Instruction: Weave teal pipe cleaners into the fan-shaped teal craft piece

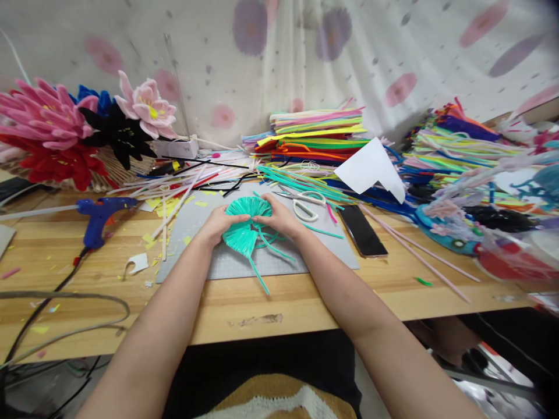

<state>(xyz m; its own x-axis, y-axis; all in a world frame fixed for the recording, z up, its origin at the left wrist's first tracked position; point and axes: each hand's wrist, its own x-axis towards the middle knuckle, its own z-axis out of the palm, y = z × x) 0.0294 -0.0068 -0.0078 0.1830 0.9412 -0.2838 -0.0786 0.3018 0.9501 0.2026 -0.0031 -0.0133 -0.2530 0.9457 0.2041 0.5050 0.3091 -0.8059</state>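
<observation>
A teal fan-shaped leaf made of pipe cleaners (243, 226) lies over the grey cutting mat (227, 265), with loose teal stems trailing toward me. My left hand (217, 224) grips its left side with curled fingers. My right hand (279, 216) pinches its right side, thumbs meeting near the middle. White-handled scissors (303, 206) rest just beyond my right hand.
A blue glue gun (99, 215) lies at the left with its cable. A dark phone (362, 230) sits right of the mat. Stacks of coloured pipe cleaners (317, 137) line the back. Finished pipe-cleaner flowers (65, 131) stand at the far left. White folded paper (371, 169) leans nearby.
</observation>
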